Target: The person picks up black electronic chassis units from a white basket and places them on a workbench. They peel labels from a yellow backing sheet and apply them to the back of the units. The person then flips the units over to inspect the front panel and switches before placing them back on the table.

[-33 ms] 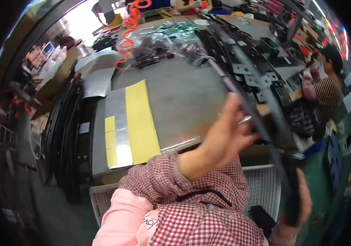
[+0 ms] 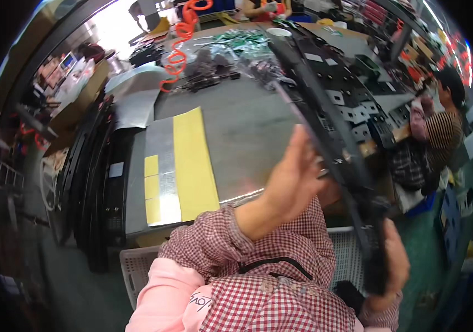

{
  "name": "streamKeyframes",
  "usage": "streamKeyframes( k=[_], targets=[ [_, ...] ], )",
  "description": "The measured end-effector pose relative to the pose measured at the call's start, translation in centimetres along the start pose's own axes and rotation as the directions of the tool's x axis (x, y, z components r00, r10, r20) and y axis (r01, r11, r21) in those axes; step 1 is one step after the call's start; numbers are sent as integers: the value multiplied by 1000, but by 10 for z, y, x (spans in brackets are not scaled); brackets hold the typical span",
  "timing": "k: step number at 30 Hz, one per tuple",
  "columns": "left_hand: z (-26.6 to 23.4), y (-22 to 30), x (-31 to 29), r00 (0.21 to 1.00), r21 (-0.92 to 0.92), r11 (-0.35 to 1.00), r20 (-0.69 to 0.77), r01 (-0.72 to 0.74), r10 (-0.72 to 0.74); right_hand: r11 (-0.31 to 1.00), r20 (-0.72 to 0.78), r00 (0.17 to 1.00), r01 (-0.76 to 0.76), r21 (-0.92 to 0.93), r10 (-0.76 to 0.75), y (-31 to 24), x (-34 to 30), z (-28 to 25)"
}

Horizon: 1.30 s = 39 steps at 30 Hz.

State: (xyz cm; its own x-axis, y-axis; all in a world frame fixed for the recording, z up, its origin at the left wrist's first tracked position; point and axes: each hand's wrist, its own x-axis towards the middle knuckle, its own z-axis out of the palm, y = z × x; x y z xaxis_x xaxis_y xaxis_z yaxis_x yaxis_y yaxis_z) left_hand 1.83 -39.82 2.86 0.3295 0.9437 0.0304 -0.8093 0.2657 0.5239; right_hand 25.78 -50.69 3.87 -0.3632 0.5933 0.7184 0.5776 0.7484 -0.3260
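A long, narrow black panel [image 2: 341,144] slants across the right of the head view, its far end over the table and its near end beside my lap. My right hand [image 2: 394,257] is closed around the near end, with the fingers partly hidden behind it. My left hand [image 2: 292,185] holds the panel's left edge around the middle; its upper digit points up along the edge, and the other fingers go partly behind the panel. To the left of it, a yellow strip [image 2: 195,166] and a silver sheet with small yellow labels [image 2: 152,188] lie on the table.
Stacked black panels [image 2: 90,182] line the table's left edge. Bagged parts [image 2: 209,69] lie at the back under a coiled orange hose [image 2: 177,55]. Metal brackets [image 2: 355,114] sit at right. A co-worker [image 2: 444,127] is beyond them. A white crate [image 2: 139,265] is near my lap.
The black panel has turned, showing more of its dark broad side, and is less blurred. My right hand has moved slightly left and up with it; my left hand has shifted a little left.
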Motion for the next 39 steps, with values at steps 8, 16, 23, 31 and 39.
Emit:
streamKeyframes(
  k=[8,16,23,31,39],
  targets=[
    [-198,21,-19,779,169,939,-525,-301,344,955,255,922,264,134,-291,29,19,171],
    [-211,34,-27,616,454,860,-616,-232,491,887,680,664,-54,459,-311,48,24,192],
    [-233,23,-25,602,660,738,-537,-136,591,876,680,733,-307,371,-31,20,28,224],
    [-226,34,-30,579,638,766,-596,-78,556,856,543,821,-400,327,176,-4,30,244],
    [-256,46,-48,491,854,513,-484,85,725,784,505,826,-480,394,252,40,52,206]
  ],
)
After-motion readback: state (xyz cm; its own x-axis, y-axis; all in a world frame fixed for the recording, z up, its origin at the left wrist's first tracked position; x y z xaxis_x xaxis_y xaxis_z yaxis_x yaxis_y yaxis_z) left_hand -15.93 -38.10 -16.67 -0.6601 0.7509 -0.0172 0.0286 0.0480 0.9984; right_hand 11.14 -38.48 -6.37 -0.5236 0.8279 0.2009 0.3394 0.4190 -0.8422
